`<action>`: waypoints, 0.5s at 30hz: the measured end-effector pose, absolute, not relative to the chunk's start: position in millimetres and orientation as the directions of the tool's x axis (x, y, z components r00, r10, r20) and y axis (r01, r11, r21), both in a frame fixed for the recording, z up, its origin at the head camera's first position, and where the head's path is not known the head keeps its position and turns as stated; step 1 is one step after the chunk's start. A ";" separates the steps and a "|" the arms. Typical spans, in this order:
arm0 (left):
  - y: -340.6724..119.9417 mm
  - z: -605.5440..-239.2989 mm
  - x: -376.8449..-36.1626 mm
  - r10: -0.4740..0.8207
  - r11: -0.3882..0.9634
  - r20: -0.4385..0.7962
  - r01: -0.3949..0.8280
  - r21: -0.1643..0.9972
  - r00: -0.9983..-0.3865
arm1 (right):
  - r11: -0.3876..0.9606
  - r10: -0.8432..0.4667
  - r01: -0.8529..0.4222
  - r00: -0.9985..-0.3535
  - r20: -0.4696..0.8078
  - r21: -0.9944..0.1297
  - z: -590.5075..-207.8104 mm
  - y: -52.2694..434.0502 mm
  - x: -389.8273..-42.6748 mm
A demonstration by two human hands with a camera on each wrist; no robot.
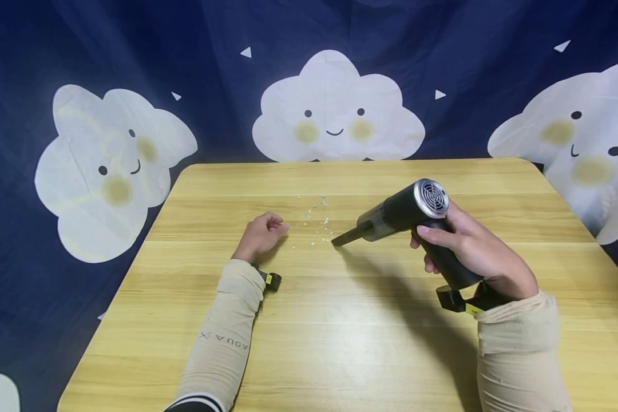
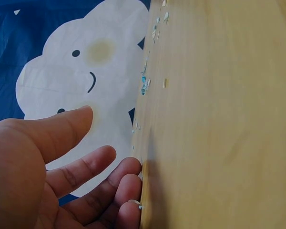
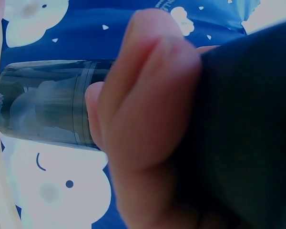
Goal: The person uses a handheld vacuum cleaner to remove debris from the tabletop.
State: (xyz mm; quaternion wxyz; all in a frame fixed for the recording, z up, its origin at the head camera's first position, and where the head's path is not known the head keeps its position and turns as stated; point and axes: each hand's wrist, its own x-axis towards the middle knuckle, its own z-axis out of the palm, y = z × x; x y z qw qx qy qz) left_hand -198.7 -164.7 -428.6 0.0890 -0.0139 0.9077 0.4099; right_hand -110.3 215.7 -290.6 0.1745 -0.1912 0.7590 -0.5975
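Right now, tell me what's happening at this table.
A person sits at a wooden table. Their right hand grips the handle of a black handheld vacuum, its narrow nozzle angled down toward a scatter of small crumbs near the middle of the tabletop. The nozzle tip sits at the near edge of the crumbs, which lie spread out on the wood. The left hand rests on the table just left of the crumbs, fingers loosely curled, holding nothing.

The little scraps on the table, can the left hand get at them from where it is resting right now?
Probably yes. The left hand rests on the table just beside the scraps, and nothing lies between them. The handheld vacuum in the right hand points in from the other side, its nozzle near the scraps.
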 end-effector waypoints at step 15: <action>-164.3 -429.0 -198.8 0.046 0.666 -0.173 -0.099 0.740 -0.984 | 0.217 -0.494 -0.067 -0.868 -0.050 -0.974 -291.1 214.0 -112.0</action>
